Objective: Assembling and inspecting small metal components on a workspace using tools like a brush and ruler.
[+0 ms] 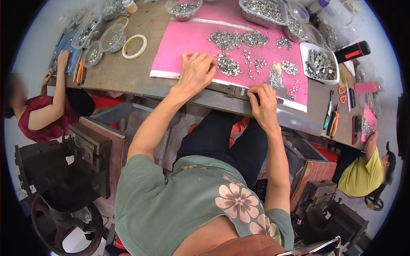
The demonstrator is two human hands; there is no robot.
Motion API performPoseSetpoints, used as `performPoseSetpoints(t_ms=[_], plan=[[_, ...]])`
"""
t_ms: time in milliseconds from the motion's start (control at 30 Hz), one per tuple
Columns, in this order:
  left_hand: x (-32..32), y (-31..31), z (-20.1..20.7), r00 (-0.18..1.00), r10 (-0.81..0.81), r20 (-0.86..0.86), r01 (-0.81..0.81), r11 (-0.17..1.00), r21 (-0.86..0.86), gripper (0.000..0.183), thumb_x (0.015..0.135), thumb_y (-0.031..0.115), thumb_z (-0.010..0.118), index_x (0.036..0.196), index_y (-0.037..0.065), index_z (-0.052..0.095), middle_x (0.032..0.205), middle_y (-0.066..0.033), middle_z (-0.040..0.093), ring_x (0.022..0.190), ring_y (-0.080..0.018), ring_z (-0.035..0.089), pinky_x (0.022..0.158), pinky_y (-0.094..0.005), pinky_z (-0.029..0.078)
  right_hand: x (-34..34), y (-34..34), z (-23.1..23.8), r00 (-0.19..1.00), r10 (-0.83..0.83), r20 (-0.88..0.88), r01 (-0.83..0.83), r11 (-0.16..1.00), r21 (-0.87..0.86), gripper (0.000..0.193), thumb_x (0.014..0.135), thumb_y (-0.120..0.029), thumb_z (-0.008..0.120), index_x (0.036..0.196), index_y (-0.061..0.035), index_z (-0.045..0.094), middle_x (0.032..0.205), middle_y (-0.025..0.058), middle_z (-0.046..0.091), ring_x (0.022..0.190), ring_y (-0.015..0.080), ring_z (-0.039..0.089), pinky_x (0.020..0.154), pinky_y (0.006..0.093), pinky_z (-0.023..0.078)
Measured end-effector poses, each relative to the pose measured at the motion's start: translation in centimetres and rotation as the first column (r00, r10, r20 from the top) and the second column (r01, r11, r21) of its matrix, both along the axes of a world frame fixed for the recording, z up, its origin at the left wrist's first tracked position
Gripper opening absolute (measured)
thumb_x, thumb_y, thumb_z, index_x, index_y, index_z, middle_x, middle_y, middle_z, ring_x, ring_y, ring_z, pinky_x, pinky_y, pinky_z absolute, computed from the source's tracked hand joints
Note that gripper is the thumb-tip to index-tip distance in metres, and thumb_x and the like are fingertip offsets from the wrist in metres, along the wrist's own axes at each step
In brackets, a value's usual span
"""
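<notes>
My left hand (197, 73) rests at the near edge of a pink mat (179, 45), its fingers curled down and the tips hidden. My right hand (265, 103) is bent over the right part of a dark metal bar-like fixture (232, 91) along the table's front edge. Its thumb and fingers are drawn together beside a small shiny piece in the fixture; whatever they grip is hidden. Beyond my hands lie a small heap of silvery metal parts (228, 65) and a wider heap (239, 39). Thin metal pins (276, 80) lie bundled nearer my right hand.
A white tray of metal parts (319, 64) stands right, near pliers (334, 123) and orange scissors (342, 94). Left are a tape roll (134, 46) and plastic tubs (112, 38). Co-workers sit at left (47, 111) and right (363, 173). Machines with handwheels (64, 226) flank me.
</notes>
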State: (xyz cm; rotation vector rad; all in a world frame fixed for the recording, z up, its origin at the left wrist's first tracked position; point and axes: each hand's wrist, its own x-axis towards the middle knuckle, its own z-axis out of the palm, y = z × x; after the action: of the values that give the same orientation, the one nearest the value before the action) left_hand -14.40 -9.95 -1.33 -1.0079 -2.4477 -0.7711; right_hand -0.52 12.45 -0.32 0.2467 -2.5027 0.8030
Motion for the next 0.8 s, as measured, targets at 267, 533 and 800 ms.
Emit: performPoseSetpoints(t_ms=[267,533,800], plan=[[2.6,0.8,0.6,0.981,-0.090,0.172,0.054,0.978,0.204,0.005,0.089,0.011,0.067,0.092,0.008,0.065,0.089,-0.0028,0.065,0.089,-0.0213,0.061,0.093,-0.0393,0.036,-0.1,0.4,0.6,0.997,0.069,-0.043,-0.061,0.985,0.162,0.013,0.083,-0.004,0.074,0.094,-0.0063,0.067,0.092,0.0063,0.062,0.087,0.0280,0.057,0.079,0.0401,0.042],[4.4,2.6,0.5,0.962,-0.199,0.185,0.142,0.949,0.282,0.006,0.089,0.009,0.066,0.093,0.007,0.063,0.086,-0.0045,0.061,0.081,-0.0226,0.059,0.089,-0.0391,0.037,-5.1,0.2,0.3,0.998,-0.044,0.042,0.042,0.997,0.062,0.009,0.086,-0.010,0.070,0.094,-0.0055,0.072,0.086,0.0098,0.061,0.087,0.0294,0.059,0.078,0.0416,0.041],[5.8,4.2,0.0,0.951,-0.275,0.145,0.225,0.931,0.287,0.008,0.088,0.008,0.067,0.093,0.005,0.062,0.088,-0.0063,0.061,0.087,-0.0255,0.059,0.091,-0.0400,0.038,-6.3,0.3,0.1,0.996,-0.053,0.070,0.041,0.984,0.175,0.006,0.084,-0.010,0.070,0.086,-0.0049,0.067,0.086,0.0101,0.060,0.087,0.0294,0.059,0.077,0.0421,0.040]])
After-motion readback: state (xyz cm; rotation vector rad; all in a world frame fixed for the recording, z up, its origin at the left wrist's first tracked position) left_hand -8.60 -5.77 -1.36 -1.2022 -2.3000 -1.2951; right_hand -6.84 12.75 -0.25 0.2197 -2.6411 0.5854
